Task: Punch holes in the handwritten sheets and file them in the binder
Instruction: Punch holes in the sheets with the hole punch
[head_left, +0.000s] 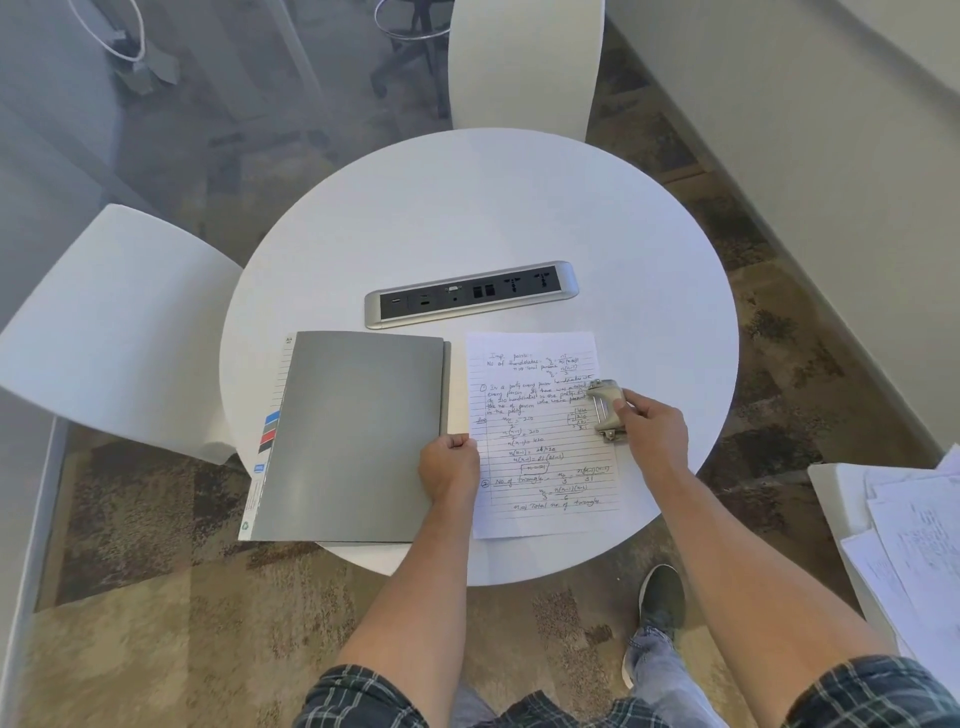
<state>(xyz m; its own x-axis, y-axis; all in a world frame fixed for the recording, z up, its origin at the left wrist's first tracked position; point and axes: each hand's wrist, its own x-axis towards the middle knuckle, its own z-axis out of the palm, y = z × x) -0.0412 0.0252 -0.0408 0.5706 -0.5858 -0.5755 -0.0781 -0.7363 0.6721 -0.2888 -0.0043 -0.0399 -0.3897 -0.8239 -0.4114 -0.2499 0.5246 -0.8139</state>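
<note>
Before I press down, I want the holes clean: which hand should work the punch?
Right. The right hand already grips the hole punch at the handwritten sheet's right edge, while the left hand pinches its left edge, probably steadying it.

On my surface (467, 208): one grey binder (358, 436), closed, left of centre; one handwritten sheet (545, 467) right of it; one hole punch (605, 410) at that sheet's right edge; one power strip (470, 294) above them. Chairs: two, one at the upper centre (524, 67), one at the left (114, 327). My hands: two, left (449, 470) and right (654, 431). Lower right: one loose paper pile (914, 535), count unclear.
</note>
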